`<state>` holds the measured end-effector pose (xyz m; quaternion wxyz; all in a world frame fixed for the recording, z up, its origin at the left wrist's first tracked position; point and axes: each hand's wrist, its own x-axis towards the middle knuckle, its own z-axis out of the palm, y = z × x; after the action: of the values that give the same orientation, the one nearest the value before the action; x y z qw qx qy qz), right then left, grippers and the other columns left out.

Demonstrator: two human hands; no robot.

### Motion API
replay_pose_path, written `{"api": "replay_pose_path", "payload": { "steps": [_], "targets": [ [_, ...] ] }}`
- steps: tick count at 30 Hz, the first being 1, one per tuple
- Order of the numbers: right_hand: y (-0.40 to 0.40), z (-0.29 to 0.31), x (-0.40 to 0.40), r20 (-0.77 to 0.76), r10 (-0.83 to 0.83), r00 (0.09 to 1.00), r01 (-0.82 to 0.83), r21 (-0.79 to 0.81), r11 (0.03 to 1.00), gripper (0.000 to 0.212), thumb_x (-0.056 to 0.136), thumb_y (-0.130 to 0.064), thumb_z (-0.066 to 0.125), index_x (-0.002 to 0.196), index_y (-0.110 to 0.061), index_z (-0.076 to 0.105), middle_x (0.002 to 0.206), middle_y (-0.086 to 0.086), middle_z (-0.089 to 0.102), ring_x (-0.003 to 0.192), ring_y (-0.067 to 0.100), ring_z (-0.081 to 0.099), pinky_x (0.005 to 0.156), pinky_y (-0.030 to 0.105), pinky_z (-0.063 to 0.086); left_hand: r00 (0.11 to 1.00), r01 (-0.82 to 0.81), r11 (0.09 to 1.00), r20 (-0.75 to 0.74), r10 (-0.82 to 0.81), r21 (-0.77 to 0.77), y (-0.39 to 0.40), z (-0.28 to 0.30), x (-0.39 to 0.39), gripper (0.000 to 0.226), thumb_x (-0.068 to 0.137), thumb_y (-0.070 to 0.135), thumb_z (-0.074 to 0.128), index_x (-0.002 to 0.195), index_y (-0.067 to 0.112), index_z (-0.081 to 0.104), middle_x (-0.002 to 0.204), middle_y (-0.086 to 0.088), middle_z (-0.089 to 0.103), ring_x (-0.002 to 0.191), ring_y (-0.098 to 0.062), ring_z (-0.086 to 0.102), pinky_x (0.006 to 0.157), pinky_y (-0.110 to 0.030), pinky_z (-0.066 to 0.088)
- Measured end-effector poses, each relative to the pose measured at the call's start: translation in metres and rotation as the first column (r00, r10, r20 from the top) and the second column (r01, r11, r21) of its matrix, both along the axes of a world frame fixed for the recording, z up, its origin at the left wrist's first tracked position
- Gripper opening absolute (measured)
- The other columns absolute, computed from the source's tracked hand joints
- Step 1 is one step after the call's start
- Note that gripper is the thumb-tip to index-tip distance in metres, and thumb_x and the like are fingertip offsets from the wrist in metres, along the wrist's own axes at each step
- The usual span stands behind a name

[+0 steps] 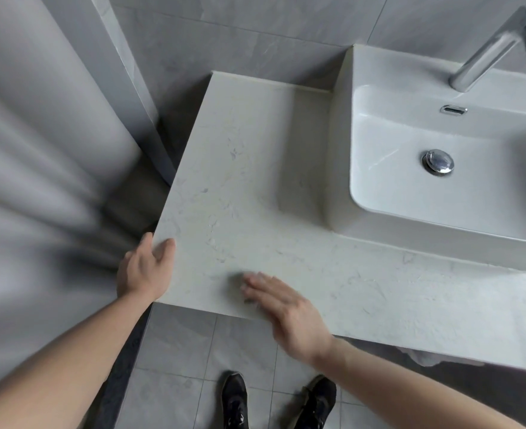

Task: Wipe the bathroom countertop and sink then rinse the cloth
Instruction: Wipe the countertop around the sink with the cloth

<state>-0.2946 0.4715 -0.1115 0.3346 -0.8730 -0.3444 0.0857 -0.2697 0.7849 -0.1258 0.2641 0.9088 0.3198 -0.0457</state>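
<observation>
The pale marbled countertop (255,196) fills the middle of the view, with a white rectangular sink (379,144) standing on it at the right. My left hand (144,270) holds the countertop's near left corner, thumb on top and fingers over the side edge. Lying flat on the surface near the front edge, my right hand (286,308) is blurred, its fingers spread and pointing left. No cloth shows under or in either hand. A crumpled white fabric (422,357) peeks out below the counter's front edge at the right.
A chrome faucet (484,54) leans over the sink, above the overflow slot and the chrome drain plug (438,161). A grey curtain (38,150) hangs at the left. Grey tiled wall behind, grey floor tiles below, with my two black shoes (235,400).
</observation>
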Motion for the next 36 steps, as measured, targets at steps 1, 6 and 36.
{"api": "replay_pose_path", "payload": {
  "steps": [1,6,36],
  "targets": [
    [-0.001,0.003,0.018,-0.008,-0.066,0.998,0.067,0.017,0.998,0.077,0.084,0.021,0.055,0.149,-0.021,0.055,0.163,-0.007,0.042,0.154,0.011,0.033,0.126,0.038,0.03,1.0,-0.002,1.0,-0.002,0.002,0.005,0.0,-0.001,0.0,0.042,0.092,0.064,0.034,0.095,0.025,0.047,0.105,-0.024,0.067,0.102,-0.047,0.057,0.081,-0.049,0.047],
    [0.007,0.013,0.125,-0.001,-0.334,0.943,0.333,-0.069,0.94,0.049,0.109,-0.015,0.046,0.156,-0.025,0.045,0.164,-0.006,0.041,0.154,0.018,0.035,0.122,0.035,0.037,1.0,0.007,1.0,-0.008,-0.007,0.02,-0.001,-0.001,0.001,0.044,0.091,0.065,0.033,0.1,0.024,0.048,0.107,-0.023,0.066,0.105,-0.047,0.057,0.084,-0.049,0.047],
    [-0.173,0.01,0.016,-0.008,-0.81,0.586,0.804,-0.123,0.582,0.04,0.108,-0.016,0.05,0.147,-0.021,0.059,0.159,-0.013,0.04,0.154,0.02,0.035,0.122,0.048,0.038,1.0,0.03,0.999,0.01,-0.03,0.031,-0.001,-0.002,0.001,0.048,0.089,0.065,0.032,0.095,0.021,0.049,0.11,-0.025,0.066,0.106,-0.049,0.054,0.077,-0.047,0.04]
  ]
}}
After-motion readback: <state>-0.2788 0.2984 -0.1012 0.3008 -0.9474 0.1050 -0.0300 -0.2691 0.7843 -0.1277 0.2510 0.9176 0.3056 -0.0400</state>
